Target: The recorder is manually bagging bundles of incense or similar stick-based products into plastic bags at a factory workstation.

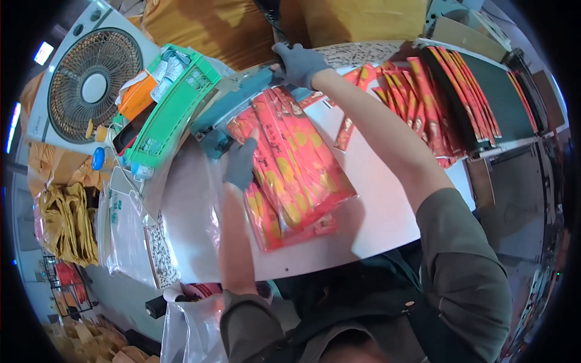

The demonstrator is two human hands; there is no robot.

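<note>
A clear plastic bag filled with long red-and-yellow packets lies slanted on the white table. My left hand, in a grey glove, grips its left side, thumb on top. The bag's upper end meets a long blue bar-shaped bag sealer. My right hand, also gloved in grey, is closed around the far end of the sealer's arm; its fingertips are partly hidden. Another filled bag shows beneath the first.
Loose red packets are heaped at the right, beside a dark conveyor belt carrying more. To the left stand a green basket and a box fan. Clear plastic bags hang at the table's left edge.
</note>
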